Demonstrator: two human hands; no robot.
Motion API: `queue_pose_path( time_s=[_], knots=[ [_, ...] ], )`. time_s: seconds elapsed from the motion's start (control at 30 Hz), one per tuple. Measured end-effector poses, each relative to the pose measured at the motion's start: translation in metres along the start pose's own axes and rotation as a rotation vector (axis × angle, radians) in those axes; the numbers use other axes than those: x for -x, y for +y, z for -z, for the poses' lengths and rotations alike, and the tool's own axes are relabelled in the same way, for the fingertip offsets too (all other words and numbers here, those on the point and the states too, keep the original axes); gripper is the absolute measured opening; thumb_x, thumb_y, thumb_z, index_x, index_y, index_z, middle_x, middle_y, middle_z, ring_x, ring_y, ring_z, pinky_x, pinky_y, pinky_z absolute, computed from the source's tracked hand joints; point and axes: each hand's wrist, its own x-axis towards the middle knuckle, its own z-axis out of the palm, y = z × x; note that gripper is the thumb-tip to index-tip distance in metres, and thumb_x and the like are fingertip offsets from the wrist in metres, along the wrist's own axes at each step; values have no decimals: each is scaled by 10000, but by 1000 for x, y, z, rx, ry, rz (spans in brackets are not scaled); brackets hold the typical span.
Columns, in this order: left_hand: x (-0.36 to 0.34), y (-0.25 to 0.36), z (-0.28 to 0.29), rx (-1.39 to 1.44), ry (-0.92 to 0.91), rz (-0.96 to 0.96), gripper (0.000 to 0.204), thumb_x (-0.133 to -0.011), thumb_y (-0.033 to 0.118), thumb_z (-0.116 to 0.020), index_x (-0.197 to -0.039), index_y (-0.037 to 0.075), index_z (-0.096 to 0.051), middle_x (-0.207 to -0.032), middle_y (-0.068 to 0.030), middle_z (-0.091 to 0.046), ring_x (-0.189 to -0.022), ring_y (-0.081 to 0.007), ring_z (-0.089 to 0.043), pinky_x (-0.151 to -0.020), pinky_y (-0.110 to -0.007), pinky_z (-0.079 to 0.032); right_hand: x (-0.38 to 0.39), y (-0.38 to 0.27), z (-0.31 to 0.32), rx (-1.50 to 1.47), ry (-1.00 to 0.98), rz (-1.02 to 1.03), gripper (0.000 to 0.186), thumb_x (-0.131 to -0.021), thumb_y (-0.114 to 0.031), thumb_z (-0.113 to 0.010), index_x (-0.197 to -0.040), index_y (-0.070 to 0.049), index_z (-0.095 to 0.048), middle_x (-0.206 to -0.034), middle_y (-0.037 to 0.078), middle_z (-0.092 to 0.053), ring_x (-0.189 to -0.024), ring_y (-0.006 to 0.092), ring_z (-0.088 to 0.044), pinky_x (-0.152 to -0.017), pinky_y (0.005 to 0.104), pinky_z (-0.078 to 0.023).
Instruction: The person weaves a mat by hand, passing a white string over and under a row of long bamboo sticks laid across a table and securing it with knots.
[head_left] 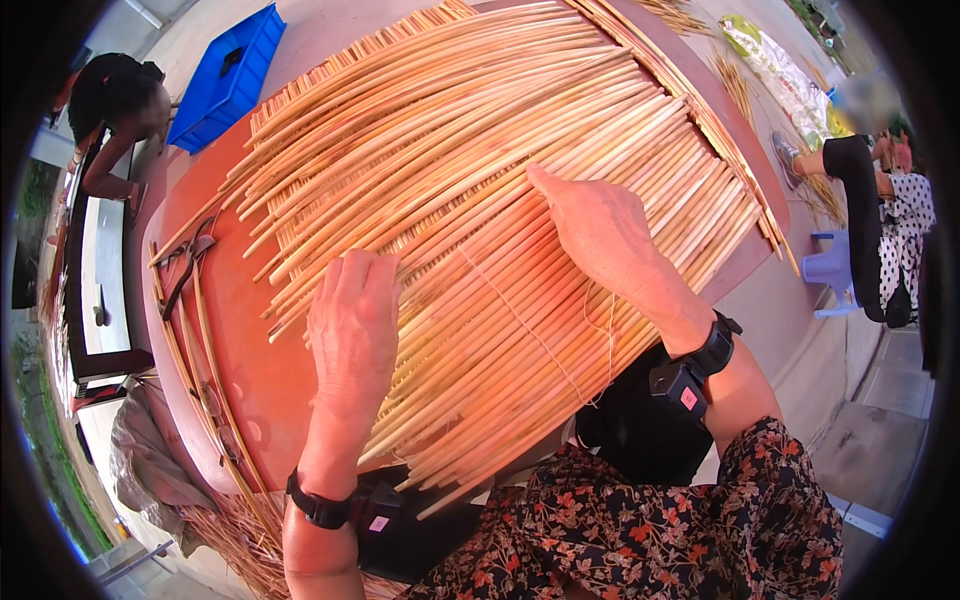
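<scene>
A broad layer of straw-coloured reed stalks [480, 320] lies side by side across the reddish table, slanting up to the right. My left hand [355, 315] is closed over their left part, its fingertips curled down and hidden. Farther right, my right hand [600, 230] rests above the stalks, its fingers bunched and its index fingertip at a gap between them. What either hand pinches is too hidden to make out. In that gap a finely woven layer [440, 222] shows underneath. A thin pale thread [520, 322] runs loosely over the near stalks.
Dark-handled cutters [187, 262] and several loose stalks [205, 390] lie on the table's left edge. Beyond stand a blue crate [228, 80] and a person [115, 120]. At right are a purple stool [830, 272] and another person's leg [848, 200].
</scene>
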Motion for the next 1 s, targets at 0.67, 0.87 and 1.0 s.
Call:
queue_pose_path(
  time_s=[0.67,0.87,1.0],
  knots=[
    [-13,-2,6,-45,-226,45,265,-899,-5,-659,-1163,12,-653,-1092,-181,-627,-1061,-399,-654,-883,-528,-533,-3,-5,3,-59,-113,-19,531,-1055,-85,-561,-1574,18,-513,-748,172,-696,-723,354,-743,-622,487,-572],
    [-9,-1,6,81,-166,39,375,-901,-43,-667,-1271,-2,-622,-1156,-233,-683,-1035,-457,-693,-887,-526,-556,-1,-5,4,-84,-138,-20,537,-1052,-84,-558,-1577,21,-509,-755,174,-697,-724,355,-743,-624,486,-576],
    [-12,-1,-1,253,-121,54,404,-923,-48,-677,-1320,16,-637,-1127,-223,-690,-991,-423,-702,-855,-480,-562,-3,-5,3,-59,-133,-25,552,-1050,-90,-564,-1587,21,-504,-748,176,-691,-711,351,-735,-627,479,-571]
  ],
)
